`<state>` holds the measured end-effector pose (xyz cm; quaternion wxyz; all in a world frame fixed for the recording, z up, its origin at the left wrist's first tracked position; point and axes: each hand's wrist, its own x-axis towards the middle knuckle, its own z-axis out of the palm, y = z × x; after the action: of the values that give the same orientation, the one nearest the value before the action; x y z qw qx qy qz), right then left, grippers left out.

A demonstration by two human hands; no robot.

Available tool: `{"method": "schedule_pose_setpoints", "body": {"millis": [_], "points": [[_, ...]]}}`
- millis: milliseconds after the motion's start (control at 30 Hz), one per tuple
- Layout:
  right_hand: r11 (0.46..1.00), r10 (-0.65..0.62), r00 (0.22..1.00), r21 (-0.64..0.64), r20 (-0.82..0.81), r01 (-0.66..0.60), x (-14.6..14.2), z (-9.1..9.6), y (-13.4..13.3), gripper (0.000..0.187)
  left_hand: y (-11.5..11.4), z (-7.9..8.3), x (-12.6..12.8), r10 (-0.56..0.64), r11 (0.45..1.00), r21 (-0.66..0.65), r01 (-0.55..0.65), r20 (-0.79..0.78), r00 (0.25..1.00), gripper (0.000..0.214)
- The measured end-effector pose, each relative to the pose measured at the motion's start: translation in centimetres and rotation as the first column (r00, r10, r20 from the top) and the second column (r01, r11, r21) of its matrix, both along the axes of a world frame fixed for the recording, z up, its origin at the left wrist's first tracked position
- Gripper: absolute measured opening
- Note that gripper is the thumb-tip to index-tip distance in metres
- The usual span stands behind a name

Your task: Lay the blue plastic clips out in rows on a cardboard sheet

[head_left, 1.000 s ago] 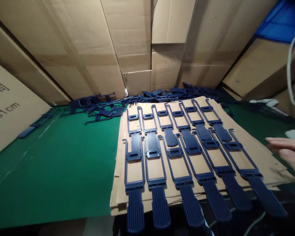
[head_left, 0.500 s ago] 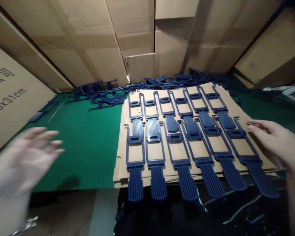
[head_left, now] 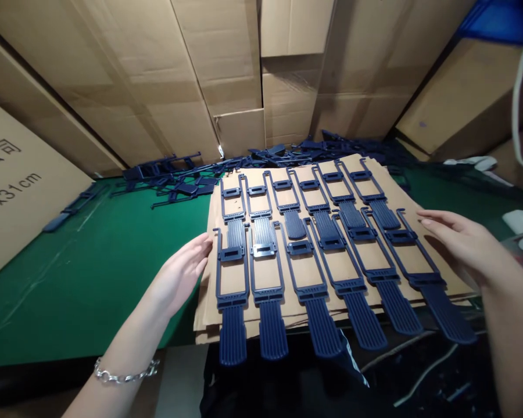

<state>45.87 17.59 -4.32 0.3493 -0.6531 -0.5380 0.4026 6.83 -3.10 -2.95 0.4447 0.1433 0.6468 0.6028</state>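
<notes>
**Navy plastic frames point(head_left: 271, 331) lying in two rows on a cardboard stack point(head_left: 204, 313)**

Twelve frames are lying side by side on the cardboard stack, six in the far row and six in the near row. Their ribbed tabs are pointing toward the person, and the near row's tabs are overhanging the stack's near edge. The left hand point(head_left: 181, 273) is open and empty, fingers spread, with its fingertips at the stack's left edge beside the first near-row frame. The right hand point(head_left: 455, 241) is open and gently curved over the stack's right side, holding nothing; whether it is touching the last near-row frame, I cannot tell. Still unplaced, a loose heap point(head_left: 287, 157) of dark blue frames is lying tangled beyond the far edge on a green mat point(head_left: 82, 290), too jumbled to count. Cardboard cartons point(head_left: 157, 75) are walling the mat's far side.
</notes>
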Motion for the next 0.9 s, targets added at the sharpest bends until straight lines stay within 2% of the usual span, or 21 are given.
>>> {"method": "schedule_pose_setpoints", "body": {"millis": [67, 167, 300, 400, 600, 700, 800, 900], "points": [[0.995, -0.073, 0.991, -0.074, -0.113, 0.065, -0.3, 0.9, -0.2, 0.024, 0.0, 0.1, -0.3, 0.008, 1.000, -0.011, -0.007, 0.047, 0.999, 0.036], [0.993, -0.104, 0.979, -0.070, -0.176, 0.093, -0.1, 1.5, 0.1, 0.015, 0.0, 0.6, -0.3, 0.008, 1.000, -0.018, -0.006, 0.105, 0.994, 0.042], [0.991, -0.115, 0.943, -0.103, -0.313, 0.087, -0.1, 1.8, 0.5, 0.011, 0.2, 1.2, -0.3, 0.017, 1.000, -0.026, -0.014, 0.143, 0.990, 0.052], [0.993, -0.090, 0.930, -0.110, -0.357, 0.054, -0.2, 1.8, 0.7, 0.011, 0.2, 1.3, -0.9, 0.031, 0.999, -0.039, -0.025, 0.160, 0.987, 0.055], [0.998, -0.046, 0.914, -0.065, -0.402, 0.022, -0.8, 1.7, 1.3, 0.017, -0.4, 0.2, -2.5, 0.063, 0.997, -0.049, -0.055, 0.166, 0.984, 0.048], [0.995, -0.032, 0.906, -0.097, -0.422, -0.009, -1.7, 2.1, 1.4, 0.018, -0.6, -0.6, -3.3, 0.091, 0.994, -0.070, -0.083, 0.120, 0.989, 0.037], [0.989, -0.032, 0.911, -0.145, -0.412, -0.031, -2.7, 2.1, 1.8, 0.017, -0.7, -1.4, -3.8, 0.050, 0.998, -0.051, -0.045, 0.099, 0.994, 0.025], [0.987, 0.035, 0.940, -0.134, -0.339, -0.085, -3.3, 1.6, 2.8, 0.018, -0.9, -2.1, -4.1, -0.017, 1.000, -0.017, 0.019, 0.104, 0.994, 0.029]]}}
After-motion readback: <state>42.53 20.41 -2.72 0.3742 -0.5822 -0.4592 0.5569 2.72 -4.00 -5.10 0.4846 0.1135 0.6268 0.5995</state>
